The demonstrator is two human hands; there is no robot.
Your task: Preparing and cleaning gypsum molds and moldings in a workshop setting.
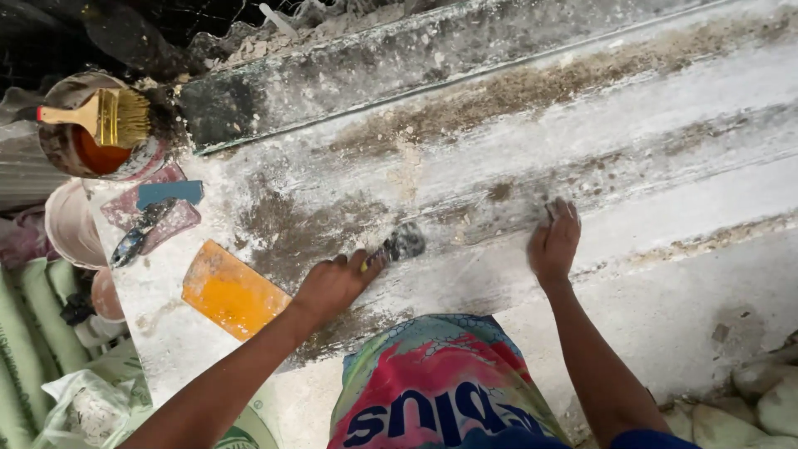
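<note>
The left hand [332,287] grips a scraper [399,244] slanting up-right across the white slab [632,175]; the right hand [555,241] presses flat there.

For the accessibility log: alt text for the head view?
Left hand holds a scraper against a dusty white moulded slab; right hand presses flat on it nearby. At left lie an orange trowel and a brush across a pot.
</note>
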